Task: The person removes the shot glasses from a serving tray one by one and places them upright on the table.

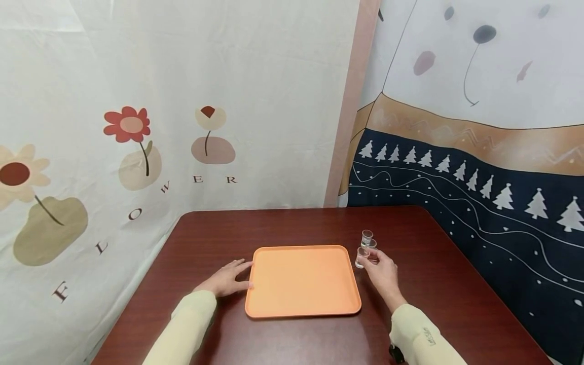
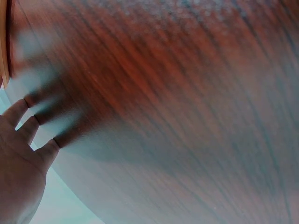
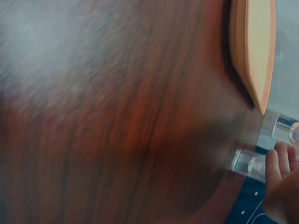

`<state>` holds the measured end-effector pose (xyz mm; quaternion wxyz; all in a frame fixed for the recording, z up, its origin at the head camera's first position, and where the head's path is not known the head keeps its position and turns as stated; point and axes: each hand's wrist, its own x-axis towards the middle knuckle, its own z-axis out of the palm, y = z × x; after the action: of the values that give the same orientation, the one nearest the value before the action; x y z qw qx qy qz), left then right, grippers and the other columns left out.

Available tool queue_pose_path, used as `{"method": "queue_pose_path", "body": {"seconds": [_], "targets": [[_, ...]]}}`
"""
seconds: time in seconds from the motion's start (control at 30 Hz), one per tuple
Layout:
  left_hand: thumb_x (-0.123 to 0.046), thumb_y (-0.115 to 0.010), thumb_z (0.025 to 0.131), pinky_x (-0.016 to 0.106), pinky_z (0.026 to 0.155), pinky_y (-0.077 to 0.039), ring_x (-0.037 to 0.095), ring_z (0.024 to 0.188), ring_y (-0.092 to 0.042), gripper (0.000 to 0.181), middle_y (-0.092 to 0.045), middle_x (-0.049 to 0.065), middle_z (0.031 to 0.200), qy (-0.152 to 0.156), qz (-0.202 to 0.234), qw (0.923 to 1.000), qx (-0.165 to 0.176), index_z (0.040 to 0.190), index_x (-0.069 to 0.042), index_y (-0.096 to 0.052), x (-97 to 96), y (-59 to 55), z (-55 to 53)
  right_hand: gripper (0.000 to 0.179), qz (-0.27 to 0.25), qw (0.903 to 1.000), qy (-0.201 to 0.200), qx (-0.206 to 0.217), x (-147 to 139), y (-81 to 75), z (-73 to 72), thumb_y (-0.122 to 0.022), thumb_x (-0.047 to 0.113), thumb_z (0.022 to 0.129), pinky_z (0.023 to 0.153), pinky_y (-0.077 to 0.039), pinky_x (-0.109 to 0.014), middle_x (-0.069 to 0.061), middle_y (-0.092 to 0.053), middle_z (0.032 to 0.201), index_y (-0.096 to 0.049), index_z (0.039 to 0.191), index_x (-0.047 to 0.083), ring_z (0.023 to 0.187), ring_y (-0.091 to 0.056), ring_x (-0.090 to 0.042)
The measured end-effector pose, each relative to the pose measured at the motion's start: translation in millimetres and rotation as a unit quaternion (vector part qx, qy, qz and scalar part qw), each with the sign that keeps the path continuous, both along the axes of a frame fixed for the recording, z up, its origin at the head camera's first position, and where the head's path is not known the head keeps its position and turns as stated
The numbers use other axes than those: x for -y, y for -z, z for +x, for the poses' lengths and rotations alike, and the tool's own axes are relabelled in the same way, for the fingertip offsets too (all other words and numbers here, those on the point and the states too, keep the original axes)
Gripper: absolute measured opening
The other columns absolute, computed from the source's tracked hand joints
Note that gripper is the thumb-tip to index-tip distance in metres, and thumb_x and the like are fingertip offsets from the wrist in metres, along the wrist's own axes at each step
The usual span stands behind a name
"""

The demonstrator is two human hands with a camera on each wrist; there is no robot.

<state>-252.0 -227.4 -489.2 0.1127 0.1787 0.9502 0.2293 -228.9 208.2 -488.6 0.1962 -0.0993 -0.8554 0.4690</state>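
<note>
An orange rectangular tray (image 1: 303, 281) lies flat on the table. At its left edge rests my left hand (image 1: 226, 278), fingers spread, thumb and a fingertip touching the rim; in the left wrist view the same hand (image 2: 23, 158) has its fingers extended. Just past the tray's right edge, my right hand (image 1: 382, 274) pinches a small clear shot glass (image 1: 360, 258) between thumb and fingers. Two similar glasses stand close behind it, a farther glass (image 1: 367, 237) and another glass (image 1: 372, 244) partly hidden. The right wrist view shows the right hand (image 3: 282, 186) beside two glasses.
The dark red-brown wooden table (image 1: 292, 228) extends around the tray, with rounded far corners. Behind it hangs a pale curtain (image 1: 274, 101) printed with flowers and letters. A dark blue cloth (image 1: 456, 203) with white trees hangs along the right side.
</note>
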Motion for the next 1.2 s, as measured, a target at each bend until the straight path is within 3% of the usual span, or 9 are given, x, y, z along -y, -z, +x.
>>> {"method": "queue_pose_path", "body": {"seconds": [0.47,0.8,1.0,1.2], "targets": [[-0.049,-0.072,0.087,0.065,0.109,-0.025,0.046,0.143,-0.026,0.077,-0.035,0.025,0.154,-0.009,-0.007,0.9999,0.008,0.150,-0.014,-0.046,0.4,-0.3,0.3,0.042,0.004,0.9985,0.030,0.047,-29,7.6,12.8,-0.077,0.025,0.086,0.084,-0.046,-0.045,-0.021,-0.071,0.107,-0.067,0.116,-0.002,0.099,-0.064,-0.035],[-0.047,-0.073,0.087,0.063,0.110,-0.026,0.045,0.143,-0.027,0.075,-0.036,0.025,0.153,-0.010,-0.008,0.9999,0.004,0.149,-0.013,-0.046,0.8,1.5,0.8,0.042,0.013,0.9979,0.037,0.051,-34,17.9,15.9,-0.078,0.025,0.085,0.086,-0.046,-0.048,-0.023,-0.070,0.104,-0.066,0.113,-0.004,0.099,-0.064,-0.037],[-0.047,-0.073,0.087,0.062,0.110,-0.026,0.044,0.143,-0.027,0.076,-0.036,0.023,0.154,-0.015,-0.006,0.9998,0.009,0.150,-0.014,-0.046,-1.8,1.2,1.1,0.044,0.026,0.9971,0.014,0.071,-39,21.3,16.0,-0.076,0.025,0.086,0.089,-0.044,-0.050,-0.023,-0.069,0.106,-0.063,0.117,-0.003,0.102,-0.063,-0.039],[-0.044,-0.075,0.086,0.061,0.109,-0.029,0.044,0.141,-0.030,0.075,-0.038,0.024,0.152,-0.004,-0.007,1.0000,0.004,0.147,-0.011,-0.048,-8.0,-2.3,-1.7,0.065,0.014,0.9961,-0.001,0.087,-47,17.3,20.2,-0.075,0.037,0.088,0.093,-0.045,-0.051,-0.026,-0.065,0.119,-0.054,0.133,-0.005,0.110,-0.061,-0.040]]}}
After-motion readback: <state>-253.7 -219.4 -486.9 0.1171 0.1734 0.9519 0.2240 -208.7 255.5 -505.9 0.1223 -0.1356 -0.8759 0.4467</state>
